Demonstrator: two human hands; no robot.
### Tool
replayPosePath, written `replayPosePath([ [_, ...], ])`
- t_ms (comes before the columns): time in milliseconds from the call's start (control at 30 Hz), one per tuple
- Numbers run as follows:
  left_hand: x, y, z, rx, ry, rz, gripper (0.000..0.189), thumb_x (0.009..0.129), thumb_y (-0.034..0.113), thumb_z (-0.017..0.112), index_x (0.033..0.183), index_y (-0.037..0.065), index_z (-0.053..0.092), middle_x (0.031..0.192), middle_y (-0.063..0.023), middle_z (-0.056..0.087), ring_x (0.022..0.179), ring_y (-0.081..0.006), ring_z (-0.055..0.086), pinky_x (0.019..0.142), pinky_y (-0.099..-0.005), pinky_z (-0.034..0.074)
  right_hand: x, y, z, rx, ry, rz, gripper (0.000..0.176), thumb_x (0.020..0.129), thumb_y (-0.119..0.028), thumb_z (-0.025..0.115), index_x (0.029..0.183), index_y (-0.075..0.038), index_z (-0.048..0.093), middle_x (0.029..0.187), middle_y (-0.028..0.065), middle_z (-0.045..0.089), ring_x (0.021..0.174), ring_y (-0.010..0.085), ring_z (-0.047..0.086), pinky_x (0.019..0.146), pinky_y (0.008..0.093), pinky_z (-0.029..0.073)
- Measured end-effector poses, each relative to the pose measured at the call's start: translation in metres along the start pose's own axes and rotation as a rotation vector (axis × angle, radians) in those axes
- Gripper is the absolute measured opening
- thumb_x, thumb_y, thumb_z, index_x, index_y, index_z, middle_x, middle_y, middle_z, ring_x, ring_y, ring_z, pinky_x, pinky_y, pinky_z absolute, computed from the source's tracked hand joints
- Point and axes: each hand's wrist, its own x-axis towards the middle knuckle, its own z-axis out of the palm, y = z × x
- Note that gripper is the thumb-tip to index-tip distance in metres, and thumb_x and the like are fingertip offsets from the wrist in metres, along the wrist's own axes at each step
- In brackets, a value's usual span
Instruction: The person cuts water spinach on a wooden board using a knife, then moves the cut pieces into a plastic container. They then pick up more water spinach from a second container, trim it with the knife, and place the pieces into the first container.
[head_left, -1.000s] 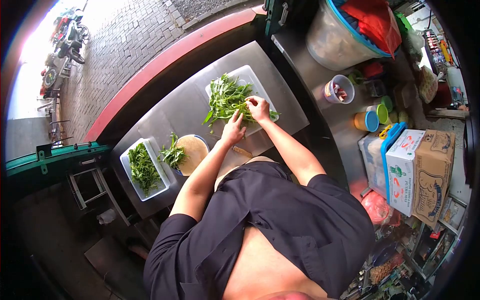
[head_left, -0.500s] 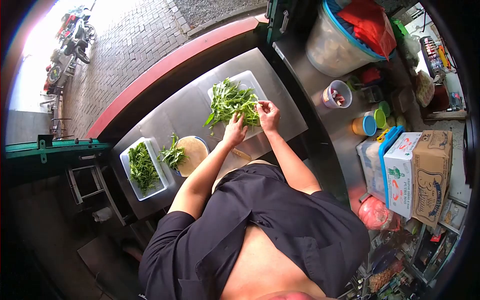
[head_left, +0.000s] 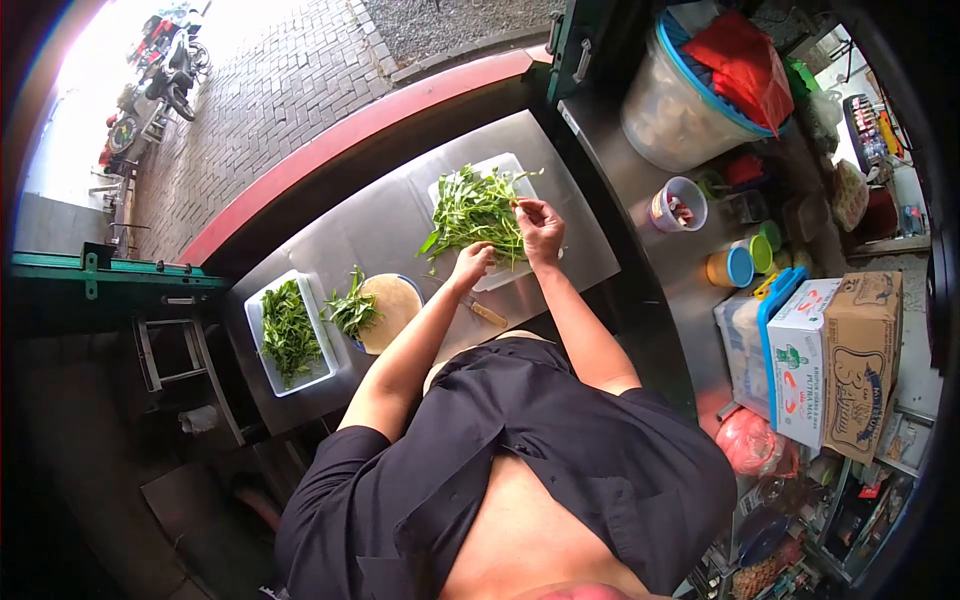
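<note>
Leafy greens (head_left: 462, 212): on white tray (head_left: 510, 162), near the desk's (head_left: 375, 235) right edge. Right hand (head_left: 541, 236): fingertips pinching a stem (head_left: 518, 202). Left hand (head_left: 472, 266): fingers bent beside the leaves; grip unclear. Likely light, limp, easily bruised; grasp by stems.

The table (head_left: 385, 225) is smooth metal with a soft sheen. On it, the tray (head_left: 262, 352) at left is smooth, pale plastic; the knife's handle (head_left: 488, 315) looks like wood. At right, the cartons (head_left: 860, 360) are matt cardboard, and the tub (head_left: 662, 115) is cloudy plastic. The shirt (head_left: 540, 430) is matt, dark cloth.
</note>
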Motion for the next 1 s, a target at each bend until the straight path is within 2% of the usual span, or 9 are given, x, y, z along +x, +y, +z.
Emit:
replayPosePath([
  [33, -0.010, 0.016, 0.002, -0.268, -0.007, -0.213, 0.039, 0.104, 0.029, 0.055, 0.138, 0.010, 0.060, 0.130, -0.0070, 0.070, 0.108, -0.0227, 0.069, 0.094, -0.0411, 0.051, -0.001, -0.001, 0.000, -0.105, 0.002, 0.049, 0.012, 0.089, 0.004, 0.074, 0.100, 0.002, 0.071, 0.095, 0.0065, 0.076, 0.088, 0.0115, 0.073, 0.080, 0.0225, 0.057],
  [300, -0.021, 0.004, 0.010, -0.355, 0.003, -0.224, 0.035, 0.104, 0.030, 0.053, 0.134, 0.014, 0.061, 0.127, -0.0028, 0.071, 0.101, -0.0180, 0.068, 0.085, -0.0378, 0.051, -0.018, 0.051, -0.029, -0.513, 0.000, 0.099, 0.011, 0.085, -0.002, 0.080, 0.090, -0.002, 0.070, 0.083, 0.0015, 0.073, 0.075, 0.0070, 0.068, 0.070, 0.0229, 0.055],
  [433, -0.031, 0.008, 0.016, -0.437, 0.010, -0.250, 0.036, 0.105, 0.034, 0.055, 0.135, 0.014, 0.061, 0.130, -0.0031, 0.071, 0.102, -0.0190, 0.068, 0.087, -0.0371, 0.050, -0.022, 0.004, -0.014, -0.497, -0.041, -0.092, 0.009, 0.089, 0.001, 0.075, 0.094, -0.002, 0.067, 0.086, 0.0018, 0.072, 0.077, 0.0078, 0.068, 0.072, 0.0234, 0.055],
  [600, -0.014, 0.024, 0.024, -0.712, -0.046, -0.185, 0.038, 0.105, 0.037, 0.059, 0.131, 0.009, 0.062, 0.125, -0.0045, 0.071, 0.104, -0.0205, 0.066, 0.090, -0.0374, 0.050, -0.027, 0.019, -0.015, -0.366, -0.036, -0.066, 0.014, 0.088, 0.001, 0.073, 0.100, -0.002, 0.065, 0.093, 0.0062, 0.072, 0.081, 0.0116, 0.071, 0.075, 0.0270, 0.057],
  [667, 0.006, 0.030, 0.025, -0.955, -0.125, -0.168, 0.033, 0.106, 0.036, 0.057, 0.124, 0.009, 0.063, 0.114, -0.0038, 0.071, 0.100, -0.0208, 0.066, 0.090, -0.0381, 0.051, -0.034, 0.027, -0.018, -0.449, -0.021, 0.004, 0.017, 0.089, 0.001, 0.072, 0.104, -0.001, 0.066, 0.092, 0.0037, 0.071, 0.084, 0.0103, 0.070, 0.078, 0.0262, 0.058],
  [733, 0.021, 0.036, 0.027, -0.875, 0.018, -0.229, 0.026, 0.107, 0.033, 0.055, 0.117, 0.011, 0.065, 0.111, -0.0030, 0.070, 0.089, -0.0195, 0.066, 0.077, -0.0315, 0.054, -0.042, 0.029, -0.024, -0.405, -0.067, 0.142, 0.021, 0.087, 0.001, 0.071, 0.108, 0.000, 0.067, 0.096, 0.0064, 0.071, 0.088, 0.0132, 0.071, 0.080, 0.0271, 0.059],
  [833, 0.045, 0.021, 0.016, -0.877, -0.038, -0.351, 0.020, 0.106, 0.030, 0.057, 0.106, 0.014, 0.069, 0.099, 0.0008, 0.073, 0.082, -0.0144, 0.066, 0.073, -0.0291, 0.053, -0.053, 0.051, -0.038, -0.499, -0.061, 0.149, 0.026, 0.088, 0.003, 0.070, 0.114, 0.002, 0.067, 0.097, 0.0063, 0.070, 0.085, 0.0134, 0.070, 0.078, 0.0269, 0.059],
  [900, 0.056, 0.012, 0.011, -0.783, -0.018, -0.410, 0.020, 0.103, 0.031, 0.062, 0.102, 0.013, 0.071, 0.092, 0.0020, 0.073, 0.080, -0.0130, 0.066, 0.071, -0.0283, 0.052, -0.062, 0.043, -0.034, -0.164, -0.023, 0.432, 0.030, 0.089, 0.004, 0.067, 0.119, 0.004, 0.067, 0.095, 0.0062, 0.070, 0.083, 0.0147, 0.070, 0.077, 0.0279, 0.060],
  [1000, 0.058, 0.018, 0.008, -0.581, 0.052, -0.432, 0.019, 0.101, 0.030, 0.064, 0.102, 0.012, 0.071, 0.091, 0.0009, 0.073, 0.077, -0.0138, 0.067, 0.068, -0.0285, 0.053, -0.072, 0.040, -0.038, -0.083, -0.053, 0.590, 0.036, 0.092, 0.006, 0.063, 0.128, 0.004, 0.065, 0.099, 0.0049, 0.066, 0.083, 0.0139, 0.068, 0.078, 0.0275, 0.060],
])
